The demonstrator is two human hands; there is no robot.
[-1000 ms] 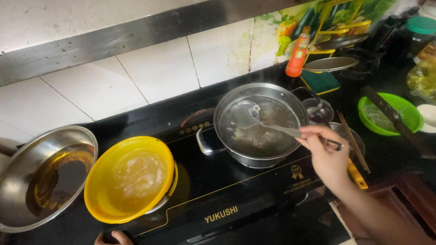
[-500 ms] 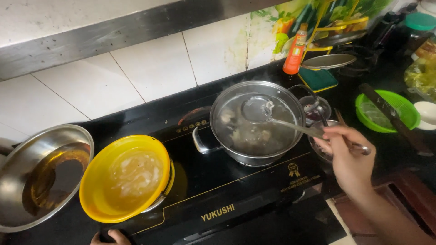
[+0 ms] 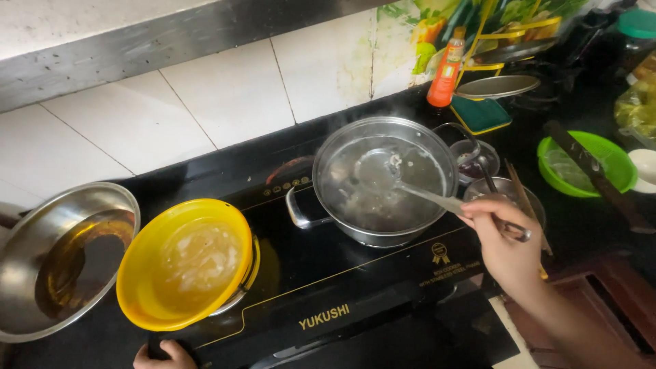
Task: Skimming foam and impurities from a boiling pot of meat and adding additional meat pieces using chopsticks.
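Observation:
A steel pot [image 3: 386, 181] of steaming, cloudy broth sits on the right zone of a black induction cooktop [image 3: 328, 273]. My right hand [image 3: 502, 242] grips the handle of a metal ladle [image 3: 403, 181] whose bowl is raised just above the liquid inside the pot. A yellow plastic lid-like bowl [image 3: 186, 263] lies tilted over a pan on the left zone. My left hand [image 3: 164, 355] is at the bottom edge, its fingers wrapped on a dark pan handle; most of that hand is out of frame.
A steel wok [image 3: 58, 256] with brown oil stands far left. Right of the pot are two small metal bowls with a spoon and chopsticks [image 3: 506, 184], a green bowl [image 3: 584, 164] with a knife across it, an orange bottle [image 3: 445, 68], a rack with lids.
The ladle's bowl has lifted out of the broth and my right hand has shifted slightly lower and to the right. The view has drifted a little; my left hand stays on the pan handle.

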